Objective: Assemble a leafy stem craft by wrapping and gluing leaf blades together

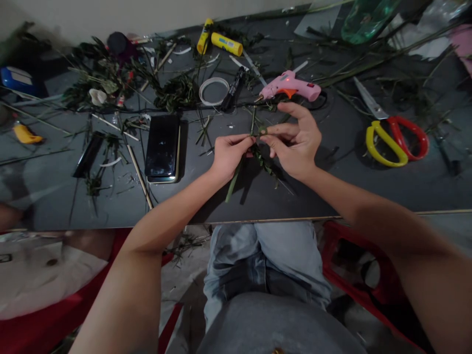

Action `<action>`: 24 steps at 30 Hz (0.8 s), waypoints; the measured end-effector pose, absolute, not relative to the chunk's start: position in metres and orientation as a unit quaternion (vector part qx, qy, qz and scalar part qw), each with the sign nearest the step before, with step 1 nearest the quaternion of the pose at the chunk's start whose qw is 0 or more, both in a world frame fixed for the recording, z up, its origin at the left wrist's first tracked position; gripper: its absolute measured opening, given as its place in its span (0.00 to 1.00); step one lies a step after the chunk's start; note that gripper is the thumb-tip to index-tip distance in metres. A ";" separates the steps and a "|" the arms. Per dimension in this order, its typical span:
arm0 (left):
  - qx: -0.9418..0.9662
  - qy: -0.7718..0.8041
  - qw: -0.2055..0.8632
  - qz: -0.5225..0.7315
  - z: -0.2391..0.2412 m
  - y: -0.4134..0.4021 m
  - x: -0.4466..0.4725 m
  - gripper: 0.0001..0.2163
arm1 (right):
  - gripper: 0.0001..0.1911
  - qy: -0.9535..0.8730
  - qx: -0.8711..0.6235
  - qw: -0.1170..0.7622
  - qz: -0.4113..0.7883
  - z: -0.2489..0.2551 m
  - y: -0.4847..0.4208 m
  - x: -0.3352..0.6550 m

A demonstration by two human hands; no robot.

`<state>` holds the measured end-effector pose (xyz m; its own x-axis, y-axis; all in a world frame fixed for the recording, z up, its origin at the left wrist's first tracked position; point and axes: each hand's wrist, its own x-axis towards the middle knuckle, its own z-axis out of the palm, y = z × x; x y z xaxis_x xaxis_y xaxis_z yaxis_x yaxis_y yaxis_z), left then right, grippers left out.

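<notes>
My left hand (233, 153) and my right hand (298, 142) meet over the front middle of the table. Between the left thumb and fingers is pinched a braided green leaf strip (264, 162), which hangs down toward the right. A flat green blade end (233, 188) sticks out below the same hand. With thumb and forefinger my right hand grips a small piece of green leaf (263, 131) at the top of the braid; its other fingers are lifted. Just beyond the hands lies a pink glue gun (289, 87) with a red light on.
Red and yellow scissors (391, 132) lie at right, blades pointing away. A phone (162, 147) is at left. Behind are a tape ring (214, 91), black marker (234, 88), yellow glue sticks (226, 44), braided leaves (179, 92) and a green bottle (365, 20). Another person sits at left.
</notes>
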<state>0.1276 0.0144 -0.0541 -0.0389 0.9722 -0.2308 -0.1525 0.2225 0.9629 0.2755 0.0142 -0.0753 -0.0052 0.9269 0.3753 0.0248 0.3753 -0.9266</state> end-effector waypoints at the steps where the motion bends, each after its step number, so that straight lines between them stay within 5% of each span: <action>1: 0.383 0.523 0.579 0.495 -0.055 0.015 0.127 0.07 | 0.32 -0.587 -0.406 0.578 0.397 -0.072 0.012 0.274; 13: 0.401 0.527 0.579 0.475 -0.057 0.018 0.125 0.04 | 0.32 -0.539 -0.480 0.542 0.430 -0.051 0.009 0.278; 24: 0.479 0.512 0.539 0.466 -0.058 0.015 0.124 0.03 | 0.28 -0.513 -0.398 0.541 0.535 -0.052 0.028 0.284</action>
